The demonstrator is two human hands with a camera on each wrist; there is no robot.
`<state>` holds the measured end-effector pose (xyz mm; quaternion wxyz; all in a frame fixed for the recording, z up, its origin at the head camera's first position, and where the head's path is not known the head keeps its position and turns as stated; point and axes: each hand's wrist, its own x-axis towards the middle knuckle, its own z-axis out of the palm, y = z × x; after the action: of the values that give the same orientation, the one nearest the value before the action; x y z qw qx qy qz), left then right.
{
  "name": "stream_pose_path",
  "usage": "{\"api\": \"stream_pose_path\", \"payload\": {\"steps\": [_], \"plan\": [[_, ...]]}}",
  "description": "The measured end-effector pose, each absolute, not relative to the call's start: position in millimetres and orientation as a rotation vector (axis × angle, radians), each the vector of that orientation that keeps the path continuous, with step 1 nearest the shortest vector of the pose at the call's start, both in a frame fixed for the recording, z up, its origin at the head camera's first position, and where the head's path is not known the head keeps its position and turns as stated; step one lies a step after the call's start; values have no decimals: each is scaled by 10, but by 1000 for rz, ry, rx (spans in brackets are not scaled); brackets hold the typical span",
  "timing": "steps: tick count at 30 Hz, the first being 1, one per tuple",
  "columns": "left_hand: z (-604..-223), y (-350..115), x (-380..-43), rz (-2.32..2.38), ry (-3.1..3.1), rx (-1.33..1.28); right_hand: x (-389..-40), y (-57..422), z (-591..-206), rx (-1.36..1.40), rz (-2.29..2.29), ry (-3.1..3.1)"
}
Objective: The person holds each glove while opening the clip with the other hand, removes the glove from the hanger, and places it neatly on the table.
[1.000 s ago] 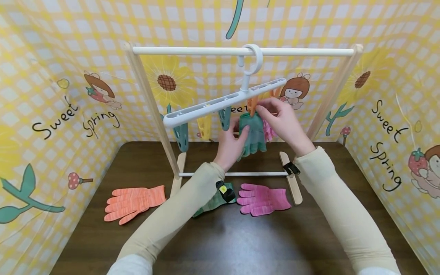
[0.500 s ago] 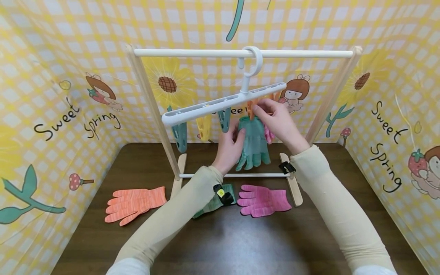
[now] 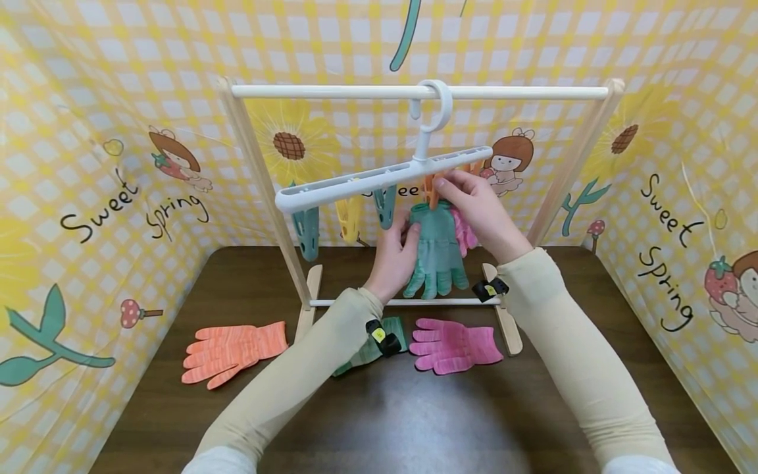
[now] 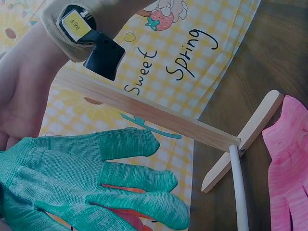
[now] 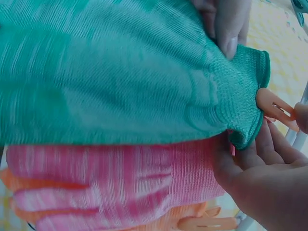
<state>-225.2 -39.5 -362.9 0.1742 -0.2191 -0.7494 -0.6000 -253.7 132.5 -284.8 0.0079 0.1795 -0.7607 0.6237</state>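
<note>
1. Hanger [image 3: 349, 185] slants, left end near; a tug could swing it
2. Green glove [image 3: 435, 247] hangs below, right of middle; early release might drop it
3. Right wrist view shows hung orange glove [image 5: 14, 184] behind hung pink glove [image 5: 130, 178]; head view hides it
4. Left grip [image 3: 395, 257] pinches the cuff, right grip [image 3: 484, 212] pinches 1 orange peg [image 5: 273, 106]
5. That peg's shallow bite could slip

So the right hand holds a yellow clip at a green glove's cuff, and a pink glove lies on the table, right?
The clip is orange, not yellow, as the right wrist view shows. The right hand holds it at a green glove's cuff, and a pink glove lies on the table.
</note>
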Motion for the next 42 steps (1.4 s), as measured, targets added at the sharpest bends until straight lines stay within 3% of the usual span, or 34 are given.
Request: {"api": "stream_pose_path", "payload": {"steps": [11, 27, 42], "plan": [[-3627, -424, -2240, -1664, -2164, -608, -2540, 1251, -2878, 376, 2219, -2192], [-3730, -456, -2208, -1666, -2177, -628, -2493, 1182, -2852, 291, 2243, -2053], [-3935, -677, -2151, -1591, -2256, -487, -2470, 1187, -2895, 247, 2184, -2137]]}}
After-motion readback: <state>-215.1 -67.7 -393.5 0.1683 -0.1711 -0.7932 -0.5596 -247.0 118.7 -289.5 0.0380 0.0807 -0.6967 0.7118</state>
